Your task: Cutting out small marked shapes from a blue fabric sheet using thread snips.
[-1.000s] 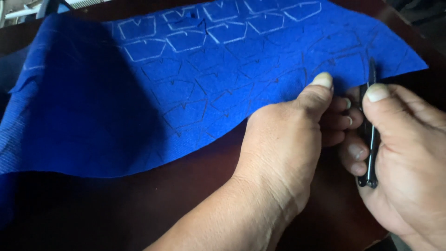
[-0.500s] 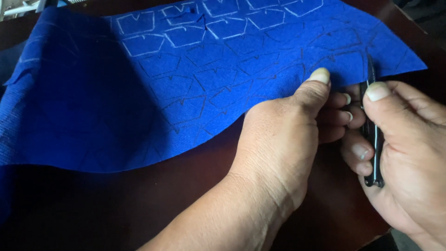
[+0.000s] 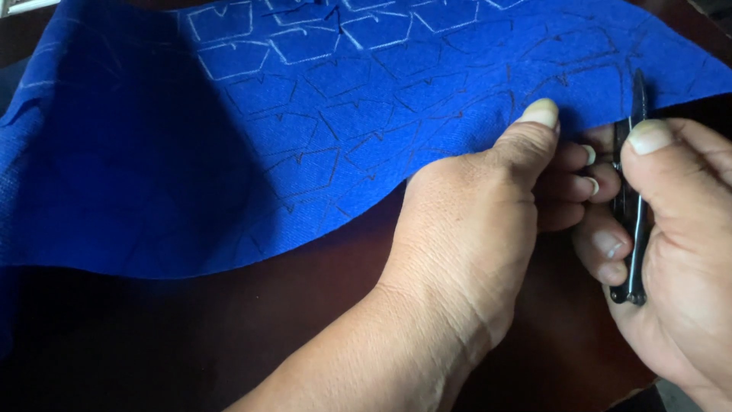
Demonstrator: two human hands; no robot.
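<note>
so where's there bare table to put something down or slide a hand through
Bare dark table shows below the blue cloth, to the left of the left hand. A thin strip shows between the two wrists. It is crowded at the cloth's right edge, where both hands and the black snips in the right hand meet.

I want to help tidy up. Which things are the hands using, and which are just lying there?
In use:
- blue felt sheet with drawn outlines, pinched by the left hand
- black thread snips, in the right hand

Just there:
- dark wooden table
- white strip, top left corner
</note>
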